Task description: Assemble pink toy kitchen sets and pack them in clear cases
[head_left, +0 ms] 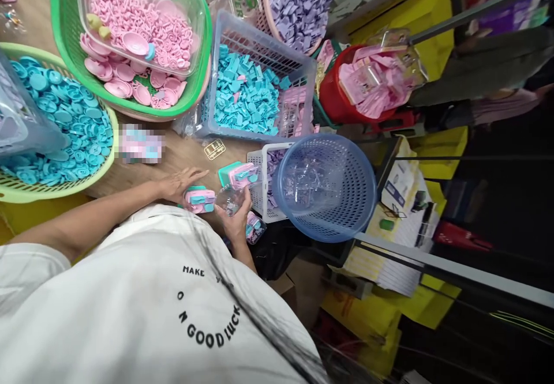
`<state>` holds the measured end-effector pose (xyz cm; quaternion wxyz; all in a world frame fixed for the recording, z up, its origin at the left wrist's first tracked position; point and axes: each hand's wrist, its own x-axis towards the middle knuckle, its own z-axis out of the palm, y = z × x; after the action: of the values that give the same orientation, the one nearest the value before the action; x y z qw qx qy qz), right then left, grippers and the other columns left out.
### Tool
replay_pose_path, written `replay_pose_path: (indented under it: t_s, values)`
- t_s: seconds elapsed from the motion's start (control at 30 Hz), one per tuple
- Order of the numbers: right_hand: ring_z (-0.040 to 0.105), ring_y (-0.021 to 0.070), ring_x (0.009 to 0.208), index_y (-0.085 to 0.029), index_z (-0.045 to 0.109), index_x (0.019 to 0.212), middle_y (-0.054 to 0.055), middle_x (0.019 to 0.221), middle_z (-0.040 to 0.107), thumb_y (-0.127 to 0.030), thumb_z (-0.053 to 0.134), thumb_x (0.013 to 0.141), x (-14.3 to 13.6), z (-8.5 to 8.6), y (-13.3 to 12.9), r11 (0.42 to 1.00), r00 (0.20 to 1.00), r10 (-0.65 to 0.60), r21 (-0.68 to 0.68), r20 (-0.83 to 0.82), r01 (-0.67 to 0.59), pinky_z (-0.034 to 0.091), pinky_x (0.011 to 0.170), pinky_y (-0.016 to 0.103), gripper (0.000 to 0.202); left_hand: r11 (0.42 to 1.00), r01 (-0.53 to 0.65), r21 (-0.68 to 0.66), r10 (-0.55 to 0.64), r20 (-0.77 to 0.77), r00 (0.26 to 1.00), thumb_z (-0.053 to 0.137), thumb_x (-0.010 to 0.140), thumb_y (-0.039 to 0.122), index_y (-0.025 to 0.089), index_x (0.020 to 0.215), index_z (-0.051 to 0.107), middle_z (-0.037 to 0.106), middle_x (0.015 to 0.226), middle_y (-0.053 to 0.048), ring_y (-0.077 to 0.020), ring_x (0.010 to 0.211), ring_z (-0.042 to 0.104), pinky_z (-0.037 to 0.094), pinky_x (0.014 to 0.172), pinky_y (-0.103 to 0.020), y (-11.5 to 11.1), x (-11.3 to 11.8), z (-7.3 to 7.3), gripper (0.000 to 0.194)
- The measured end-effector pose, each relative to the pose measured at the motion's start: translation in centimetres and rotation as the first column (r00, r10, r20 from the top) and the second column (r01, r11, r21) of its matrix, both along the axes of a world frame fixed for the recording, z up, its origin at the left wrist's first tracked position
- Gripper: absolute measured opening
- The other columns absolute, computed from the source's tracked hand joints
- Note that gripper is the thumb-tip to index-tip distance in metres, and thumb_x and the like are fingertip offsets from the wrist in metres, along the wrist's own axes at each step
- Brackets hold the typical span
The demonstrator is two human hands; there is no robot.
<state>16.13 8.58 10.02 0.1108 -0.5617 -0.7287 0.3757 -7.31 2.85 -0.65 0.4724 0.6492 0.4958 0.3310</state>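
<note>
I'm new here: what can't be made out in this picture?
All in the head view:
Clear plastic piece: full shape, partly hidden by the right hand.
Pixelated item: details, masked by the blocky blur.
White basket: some contents, covered by the blue basket.
Yellow-green basket: full outline, cut off by the left edge.
Shirt lettering: part of a word, behind strands of hair.

1. On my side of the crate [264, 39], my right hand [237, 222] holds a clear cup [229, 199]: smooth, glossy plastic.
2. The crate itself: cloudy, translucent plastic.
3. Inside it, turquoise pieces [246, 96]: smooth plastic, soft sheen.
4. Left of it, the green basket [206, 32]: opaque, smooth plastic.
5. Under it, the tabletop [182, 149]: matt, wood-like.
6. Lower right of it, the blue basket [359, 202]: perforated, shiny plastic.
7. My shirt [130, 292]: matt cloth.
</note>
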Motion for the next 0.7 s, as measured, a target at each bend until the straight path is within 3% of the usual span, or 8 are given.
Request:
replay_pose_path:
  t_s: [0.1, 0.17, 0.27, 0.4, 0.47, 0.57, 0.7]
  values:
    - [0.043, 0.0325, 0.132, -0.024, 0.024, 0.155, 0.017, 0.141, 0.034, -0.055, 0.08, 0.071, -0.6, 0.6, -0.4, 0.993, 0.996, 0.069, 0.092, 0.055, -0.074, 0.04, 0.114, 0.054, 0.106, 0.995, 0.096, -0.017, -0.096, 0.023, 0.995, 0.078, 0.074, 0.054, 0.015, 0.143, 0.051, 0.064, 0.129, -0.017, -0.0331, 0.118, 0.061, 0.044, 0.103, -0.04, 1.3, 1.3, -0.8, 0.084]
    - [0.039, 0.032, 0.136, -0.025, 0.025, 0.155, 0.015, 0.138, 0.034, -0.05, 0.081, 0.071, -0.9, 0.8, -0.8, 0.979, 0.982, 0.131, 0.14, 0.136, -0.15, 0.038, 0.116, 0.053, 0.104, 0.997, 0.039, -0.059, -0.039, -0.009, 0.999, 0.074, 0.078, 0.055, 0.014, 0.137, 0.054, 0.068, 0.121, -0.016, -0.0311, 0.11, 0.065, 0.047, 0.097, -0.038, 1.5, 2.6, -1.4, 0.075]
    - [0.038, 0.0315, 0.135, -0.022, 0.026, 0.155, 0.015, 0.139, 0.03, -0.044, 0.08, 0.072, -1.1, 0.7, -1.2, 0.95, 0.948, 0.186, 0.199, 0.258, -0.241, 0.038, 0.116, 0.051, 0.101, 0.996, -0.031, -0.081, 0.029, -0.03, 0.999, 0.079, 0.073, 0.052, 0.013, 0.142, 0.045, 0.063, 0.131, -0.019, -0.0324, 0.116, 0.063, 0.048, 0.098, -0.039, 1.3, 4.2, -2.2, 0.086]
    - [0.036, 0.0345, 0.133, -0.018, 0.032, 0.152, 0.018, 0.138, 0.031, -0.045, 0.077, 0.075, -0.6, 0.0, -1.7, 0.905, 0.9, 0.199, 0.28, 0.388, -0.321, 0.038, 0.113, 0.054, 0.093, 0.997, 0.072, 0.023, -0.074, 0.064, 0.995, 0.09, 0.057, 0.045, 0.012, 0.153, 0.028, 0.04, 0.154, -0.026, -0.0383, 0.136, 0.049, 0.045, 0.107, -0.044, 1.7, 5.4, -3.2, 0.119]
    - [0.037, 0.0357, 0.132, -0.017, 0.035, 0.15, 0.018, 0.137, 0.032, -0.044, 0.076, 0.076, -0.3, -0.4, -1.9, 0.889, 0.872, 0.204, 0.29, 0.444, -0.355, 0.038, 0.111, 0.056, 0.089, 0.987, 0.127, 0.102, -0.137, 0.103, 0.985, 0.092, 0.053, 0.039, 0.008, 0.153, 0.026, 0.033, 0.158, -0.029, -0.04, 0.142, 0.042, 0.042, 0.112, -0.046, 2.3, 5.8, -3.7, 0.124]
    - [0.037, 0.0367, 0.131, -0.018, 0.036, 0.15, 0.019, 0.138, 0.032, -0.044, 0.076, 0.076, 0.1, -0.8, -2.0, 0.882, 0.842, 0.238, 0.254, 0.485, -0.396, 0.039, 0.11, 0.057, 0.088, 0.969, 0.179, 0.168, -0.202, 0.13, 0.971, 0.089, 0.054, 0.033, 0.006, 0.152, 0.027, 0.038, 0.155, -0.028, -0.0381, 0.141, 0.043, 0.039, 0.117, -0.047, 3.3, 6.4, -4.3, 0.118]
    - [0.033, 0.0364, 0.137, -0.016, 0.028, 0.152, 0.022, 0.145, 0.027, -0.047, 0.074, 0.08, 1.0, -1.4, -2.0, 0.887, 0.852, 0.28, 0.22, 0.442, -0.405, 0.038, 0.113, 0.056, 0.091, 0.964, 0.164, 0.207, -0.2, 0.163, 0.966, 0.085, 0.056, 0.034, 0.008, 0.149, 0.033, 0.05, 0.146, -0.026, -0.0383, 0.131, 0.054, 0.046, 0.111, -0.048, 4.0, 7.3, -4.8, 0.11]
